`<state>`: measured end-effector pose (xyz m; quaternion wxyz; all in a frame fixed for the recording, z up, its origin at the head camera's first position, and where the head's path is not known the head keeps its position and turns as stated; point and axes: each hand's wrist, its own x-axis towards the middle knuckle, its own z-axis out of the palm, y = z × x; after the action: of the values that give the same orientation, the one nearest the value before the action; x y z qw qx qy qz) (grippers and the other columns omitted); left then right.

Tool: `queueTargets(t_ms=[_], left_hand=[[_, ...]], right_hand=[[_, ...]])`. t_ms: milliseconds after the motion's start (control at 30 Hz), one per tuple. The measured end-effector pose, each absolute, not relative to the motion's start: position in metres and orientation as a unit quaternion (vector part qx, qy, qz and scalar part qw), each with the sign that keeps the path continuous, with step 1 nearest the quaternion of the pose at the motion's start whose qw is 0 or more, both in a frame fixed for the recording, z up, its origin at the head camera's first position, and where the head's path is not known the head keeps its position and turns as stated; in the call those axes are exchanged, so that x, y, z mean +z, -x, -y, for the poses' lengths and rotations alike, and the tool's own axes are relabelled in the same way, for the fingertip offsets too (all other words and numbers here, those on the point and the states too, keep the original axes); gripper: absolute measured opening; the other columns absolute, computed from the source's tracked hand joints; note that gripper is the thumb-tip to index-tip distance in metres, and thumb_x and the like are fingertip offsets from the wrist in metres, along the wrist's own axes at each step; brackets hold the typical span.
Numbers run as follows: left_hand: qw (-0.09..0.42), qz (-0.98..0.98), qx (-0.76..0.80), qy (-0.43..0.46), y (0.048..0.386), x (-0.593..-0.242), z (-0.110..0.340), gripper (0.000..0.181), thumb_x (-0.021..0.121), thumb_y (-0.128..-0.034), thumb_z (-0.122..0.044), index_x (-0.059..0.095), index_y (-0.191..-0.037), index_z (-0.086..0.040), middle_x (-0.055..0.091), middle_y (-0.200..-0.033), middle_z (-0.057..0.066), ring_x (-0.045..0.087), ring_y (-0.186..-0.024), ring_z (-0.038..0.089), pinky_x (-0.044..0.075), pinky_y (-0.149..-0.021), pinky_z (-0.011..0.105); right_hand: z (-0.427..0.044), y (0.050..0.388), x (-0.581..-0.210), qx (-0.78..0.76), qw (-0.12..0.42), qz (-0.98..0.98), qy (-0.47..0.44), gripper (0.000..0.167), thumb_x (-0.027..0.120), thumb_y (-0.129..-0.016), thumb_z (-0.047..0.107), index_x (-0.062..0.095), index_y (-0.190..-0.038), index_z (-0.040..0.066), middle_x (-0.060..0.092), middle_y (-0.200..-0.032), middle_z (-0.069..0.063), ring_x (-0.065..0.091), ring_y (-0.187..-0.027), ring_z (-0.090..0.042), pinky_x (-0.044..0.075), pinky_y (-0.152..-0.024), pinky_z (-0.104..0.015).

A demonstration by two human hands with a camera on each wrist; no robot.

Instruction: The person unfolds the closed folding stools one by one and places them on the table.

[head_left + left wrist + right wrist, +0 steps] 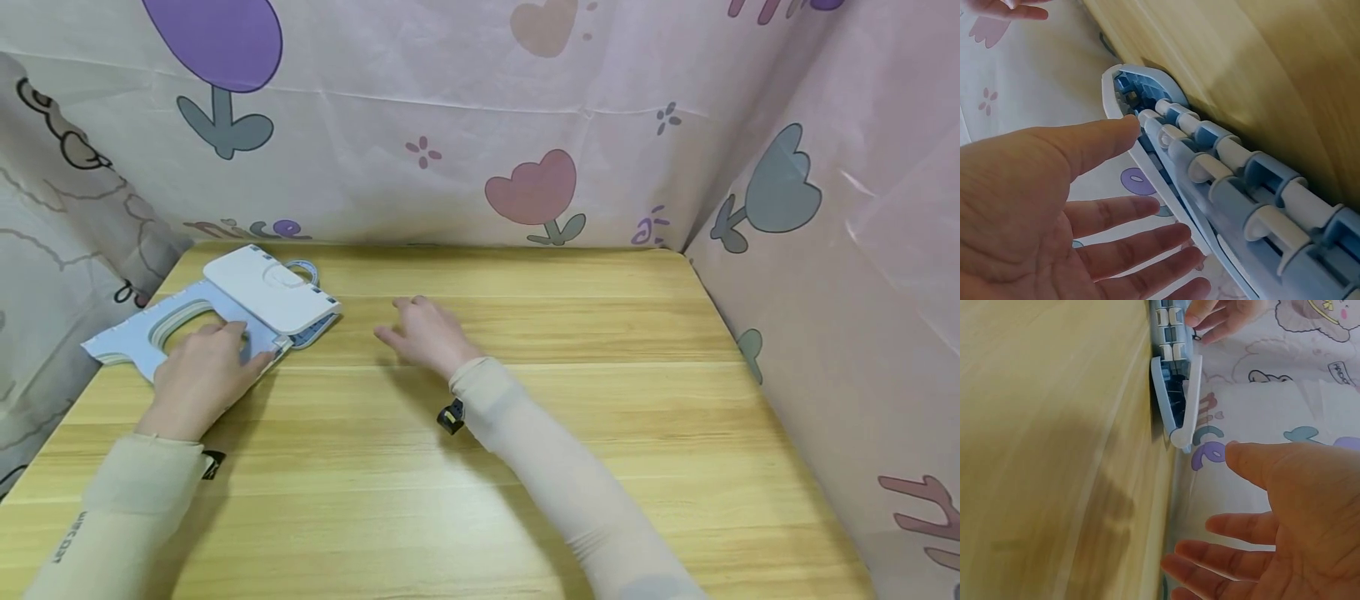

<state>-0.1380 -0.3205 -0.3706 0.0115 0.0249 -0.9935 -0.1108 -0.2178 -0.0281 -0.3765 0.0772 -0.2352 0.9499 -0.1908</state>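
The likeliest trouble is a slip at the edge: the folding stool lies towards 10 o'clock on the worktop, its blue end pointing at 9 o'clock and reaching at least close to the border, so a push that way could tip it off. Pinched fingers are another risk — the panels look hinged, and the gaps between the hinges could close on skin if the stool folded suddenly. Pressure from one side only might also swivel it. Of the hands, the left hand is at the stool's 6 o'clock side, fingers spread and fairly straight, gripping nothing; whether its fingertips touch the plastic I cannot tell. The right hand hovers between 3 and 4 o'clock from the stool — well apart, loosely opened, empty — its forearm coming in from 5 o'clock, the left one from 7.
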Motion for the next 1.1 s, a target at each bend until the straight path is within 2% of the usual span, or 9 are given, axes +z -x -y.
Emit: queueTargets(t_ms=[133, 300, 400, 500, 700, 900, 1100], left_hand=[[0.015, 0.994, -0.110, -0.018, 0.139, -0.374, 0.323, 0.045, 0.070, -0.1020, -0.030, 0.060, -0.123, 0.008, 0.063, -0.112, 0.037, 0.063, -0.098, 0.059, 0.047, -0.051, 0.057], [-0.009, 0.994, -0.103, -0.019, 0.141, -0.378, 0.327, 0.046, 0.069, -0.1033, -0.030, 0.059, -0.125, 0.009, 0.064, -0.110, 0.037, 0.064, -0.092, 0.054, 0.048, -0.053, 0.055], [-0.020, 0.994, -0.103, -0.019, 0.142, -0.379, 0.327, 0.042, 0.068, -0.1040, -0.029, 0.059, -0.119, 0.009, 0.064, -0.100, 0.032, 0.062, -0.083, 0.046, 0.046, -0.052, 0.051], [-0.028, 0.994, -0.106, -0.018, 0.142, -0.379, 0.326, 0.035, 0.067, -0.1046, -0.028, 0.059, -0.107, 0.006, 0.061, -0.086, 0.025, 0.057, -0.075, 0.039, 0.043, -0.051, 0.048], [-0.032, 0.993, -0.110, -0.021, 0.140, -0.381, 0.326, 0.031, 0.067, -0.1042, -0.026, 0.056, -0.096, 0.002, 0.060, -0.085, 0.027, 0.058, -0.072, 0.041, 0.043, -0.051, 0.051], [-0.006, 0.994, -0.109, -0.013, 0.139, -0.387, 0.325, 0.029, 0.067, -0.1046, -0.024, 0.059, -0.094, 0.002, 0.062, -0.085, 0.031, 0.060, -0.070, 0.047, 0.044, -0.050, 0.056], [0.008, 0.994, -0.106, -0.010, 0.138, -0.392, 0.318, 0.029, 0.069, -0.1029, -0.023, 0.063, -0.099, 0.006, 0.064, -0.088, 0.036, 0.064, -0.075, 0.056, 0.047, -0.051, 0.061]], right_hand=[[0.034, 0.220, -0.378, -0.187, 0.076, -0.949, 0.240, 0.063, 0.056, -0.110, 0.051, 0.055, -0.157, 0.008, 0.056, -0.162, -0.008, 0.053, -0.151, -0.028, 0.048, -0.122, -0.043], [0.043, 0.222, -0.381, -0.178, 0.077, -0.950, 0.245, 0.063, 0.055, -0.110, 0.052, 0.054, -0.157, 0.010, 0.056, -0.163, -0.006, 0.052, -0.152, -0.026, 0.047, -0.123, -0.041], [0.048, 0.222, -0.382, -0.179, 0.083, -0.949, 0.244, 0.062, 0.055, -0.110, 0.052, 0.056, -0.155, 0.009, 0.055, -0.163, -0.005, 0.051, -0.152, -0.025, 0.046, -0.124, -0.041], [0.052, 0.223, -0.383, -0.174, 0.084, -0.951, 0.243, 0.061, 0.056, -0.110, 0.052, 0.058, -0.154, 0.009, 0.055, -0.163, -0.004, 0.051, -0.152, -0.024, 0.047, -0.123, -0.040], [0.059, 0.223, -0.384, -0.166, 0.088, -0.952, 0.240, 0.062, 0.054, -0.110, 0.053, 0.055, -0.157, 0.012, 0.055, -0.163, -0.003, 0.052, -0.151, -0.024, 0.049, -0.121, -0.039], [0.063, 0.223, -0.387, -0.166, 0.093, -0.951, 0.243, 0.063, 0.054, -0.111, 0.053, 0.053, -0.158, 0.011, 0.059, -0.159, -0.005, 0.056, -0.147, -0.024, 0.051, -0.119, -0.038], [0.068, 0.223, -0.392, -0.165, 0.091, -0.951, 0.246, 0.063, 0.054, -0.111, 0.053, 0.055, -0.156, 0.010, 0.065, -0.152, -0.006, 0.062, -0.141, -0.023, 0.054, -0.115, -0.036]])
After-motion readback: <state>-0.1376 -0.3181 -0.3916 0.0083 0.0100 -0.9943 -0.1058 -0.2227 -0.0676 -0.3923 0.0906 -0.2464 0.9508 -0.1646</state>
